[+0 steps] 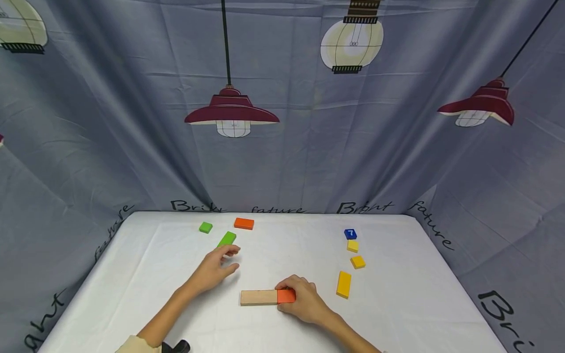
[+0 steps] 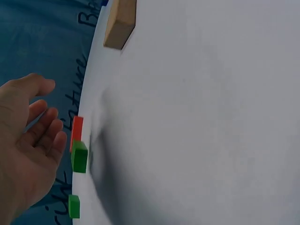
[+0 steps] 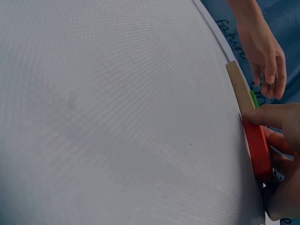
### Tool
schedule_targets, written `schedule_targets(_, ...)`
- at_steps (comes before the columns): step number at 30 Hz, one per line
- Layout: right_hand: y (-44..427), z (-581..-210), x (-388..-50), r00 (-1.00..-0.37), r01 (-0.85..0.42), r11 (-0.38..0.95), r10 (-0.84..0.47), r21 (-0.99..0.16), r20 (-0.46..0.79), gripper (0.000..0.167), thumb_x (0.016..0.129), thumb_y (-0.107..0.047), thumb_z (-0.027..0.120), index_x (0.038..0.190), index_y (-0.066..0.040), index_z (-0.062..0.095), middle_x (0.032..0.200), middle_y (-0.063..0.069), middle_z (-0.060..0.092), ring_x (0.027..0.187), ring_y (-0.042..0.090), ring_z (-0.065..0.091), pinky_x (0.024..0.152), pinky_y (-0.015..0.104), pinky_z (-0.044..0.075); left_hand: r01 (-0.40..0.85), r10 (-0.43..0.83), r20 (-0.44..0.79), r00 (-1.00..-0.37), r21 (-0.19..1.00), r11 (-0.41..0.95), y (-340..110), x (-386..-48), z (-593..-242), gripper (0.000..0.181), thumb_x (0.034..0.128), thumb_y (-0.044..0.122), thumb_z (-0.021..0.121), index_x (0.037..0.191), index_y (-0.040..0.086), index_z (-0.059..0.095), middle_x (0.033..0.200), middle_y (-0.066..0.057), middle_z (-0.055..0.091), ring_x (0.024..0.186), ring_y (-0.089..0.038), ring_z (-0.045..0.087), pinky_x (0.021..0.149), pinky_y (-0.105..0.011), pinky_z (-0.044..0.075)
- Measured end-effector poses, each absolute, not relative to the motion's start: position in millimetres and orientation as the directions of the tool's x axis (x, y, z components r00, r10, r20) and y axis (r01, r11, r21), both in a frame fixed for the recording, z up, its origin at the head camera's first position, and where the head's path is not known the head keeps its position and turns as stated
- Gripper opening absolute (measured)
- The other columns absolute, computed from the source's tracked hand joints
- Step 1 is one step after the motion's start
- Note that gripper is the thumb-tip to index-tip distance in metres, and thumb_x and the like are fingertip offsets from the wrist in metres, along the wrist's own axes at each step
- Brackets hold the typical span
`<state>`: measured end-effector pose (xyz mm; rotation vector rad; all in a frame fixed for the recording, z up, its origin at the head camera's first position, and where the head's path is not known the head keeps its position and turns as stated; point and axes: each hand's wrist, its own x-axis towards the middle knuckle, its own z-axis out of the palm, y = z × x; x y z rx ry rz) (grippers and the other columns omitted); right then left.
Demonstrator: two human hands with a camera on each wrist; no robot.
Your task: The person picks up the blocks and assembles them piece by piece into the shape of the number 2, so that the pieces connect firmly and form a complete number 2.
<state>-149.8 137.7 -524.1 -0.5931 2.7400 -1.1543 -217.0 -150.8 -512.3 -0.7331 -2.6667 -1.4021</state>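
Note:
In the head view the right hand [image 1: 305,302] pinches an orange block [image 1: 285,296] between thumb and fingers, its end against the right end of a plain wooden block [image 1: 259,297]. The right wrist view has the thumb at the seam between the orange-red block [image 3: 257,147] and the wooden block [image 3: 240,87]. The left hand [image 1: 213,270] hovers over the table, fingers loosely bent and holding nothing, just in front of a long green block [image 1: 227,239]. In the left wrist view the left hand's [image 2: 30,145] palm and fingers show empty.
On the white table [image 1: 397,304], a small green block [image 1: 205,227] and an orange block [image 1: 243,223] lie at the back left. To the right stand a blue block [image 1: 350,234] marked 7, two small yellow blocks [image 1: 352,246] [image 1: 358,262] and a longer yellow one [image 1: 344,284].

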Motion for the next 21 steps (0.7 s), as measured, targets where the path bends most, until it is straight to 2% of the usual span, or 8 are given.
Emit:
schedule_targets(4, 138, -524, -150, -0.916, -0.311, 0.632, -0.397, -0.709, 0.048, 0.032, 0.078, -0.018, 0.086, 0.106, -0.023, 0.072, 0.1, -0.016, 0.06, 0.093, 0.008, 0.05, 0.077, 0.035, 0.031, 0.356, 0.301, 0.223, -0.927, 0.778, 0.518, -166, -234, -511, 0.044, 0.088, 0.004, 0.074, 0.129, -0.004, 0.059, 0.124, -0.017, 0.061, 0.114, -0.033, 0.056, 0.096, -0.049, 0.048)
schedule_targets(8, 138, -525, -150, -0.916, -0.31, 0.633, -0.398, -0.709, 0.045, 0.031, 0.078, -0.018, 0.085, 0.105, -0.023, 0.072, 0.101, -0.016, 0.06, 0.094, 0.008, 0.05, 0.077, 0.035, 0.031, 0.289, 0.277, 0.157, -0.948, 0.791, 0.539, -181, -250, -510, 0.05, 0.0887, 0.007, 0.074, 0.133, -0.006, 0.055, 0.132, -0.022, 0.056, 0.121, -0.039, 0.053, 0.101, -0.051, 0.045)
schedule_targets(14, 138, -524, -150, -0.918, -0.304, 0.631, -0.393, -0.714, 0.043, 0.031, 0.078, -0.018, 0.085, 0.105, -0.022, 0.072, 0.101, -0.016, 0.061, 0.094, 0.008, 0.05, 0.078, 0.035, 0.03, 0.225, 0.327, 0.039, -0.944, 0.801, 0.555, -194, -268, -513, 0.062, 0.0892, 0.011, 0.075, 0.14, -0.008, 0.047, 0.14, -0.028, 0.049, 0.128, -0.043, 0.049, 0.104, -0.052, 0.043)
schedule_targets(21, 137, -523, -149, -0.921, -0.304, 0.636, -0.388, -0.709, 0.047, 0.03, 0.078, -0.017, 0.085, 0.105, -0.022, 0.072, 0.1, -0.016, 0.061, 0.092, 0.008, 0.05, 0.077, 0.035, 0.03, 0.23, 0.429, -0.028, -0.903, 0.812, 0.537, -197, -284, -514, 0.072, 0.0872, 0.011, 0.077, 0.144, -0.012, 0.039, 0.142, -0.031, 0.046, 0.128, -0.045, 0.047, 0.105, -0.053, 0.041)
